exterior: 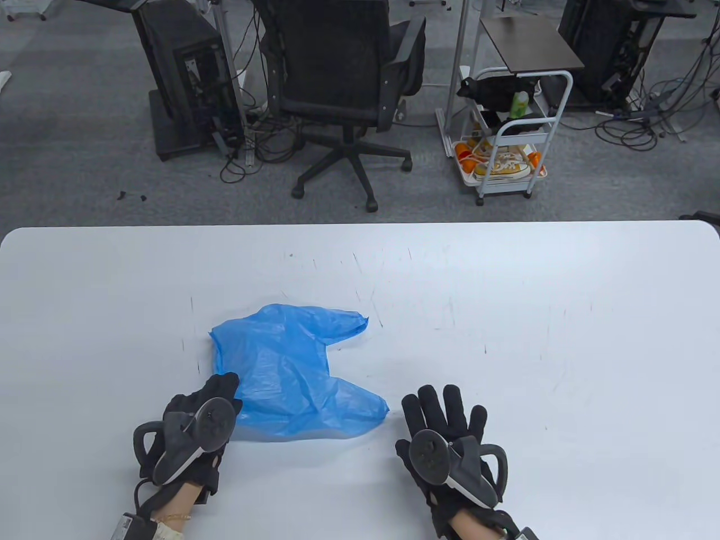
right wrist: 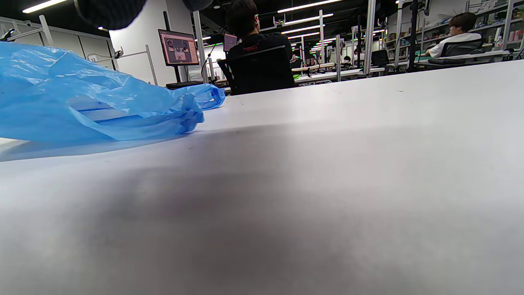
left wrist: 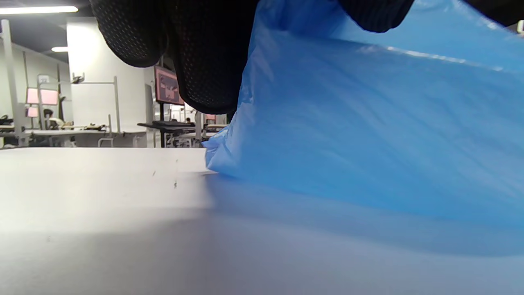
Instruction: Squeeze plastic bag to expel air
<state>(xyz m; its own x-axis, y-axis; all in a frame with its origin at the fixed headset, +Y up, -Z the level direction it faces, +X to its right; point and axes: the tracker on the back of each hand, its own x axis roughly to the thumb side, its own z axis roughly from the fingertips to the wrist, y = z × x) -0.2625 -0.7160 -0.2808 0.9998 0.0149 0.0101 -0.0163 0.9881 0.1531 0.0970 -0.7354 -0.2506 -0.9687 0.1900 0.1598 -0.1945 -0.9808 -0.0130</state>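
A: State the position of the plastic bag (exterior: 292,374).

B: It lies on the tabletop (exterior: 506,315), left of centre. It is crumpled and still partly puffed. Its long axis runs from the near right corner toward the far left.

A: Which hand is nearer?

B: The left hand (exterior: 194,430). Its fingers (left wrist: 204,61) rest on the bag's near left edge; in the left wrist view the blue film sits directly under them. Whether they pinch the film or only press on it cannot be determined.

A: And the right hand (exterior: 447,444)?

B: It lies flat on the tabletop with fingers spread, holding nothing, just beside the bag's near right corner but apart from it. The bag lies to its left.

A: Probable next step?

B: Move the right hand left onto the bag and press toward the opening.
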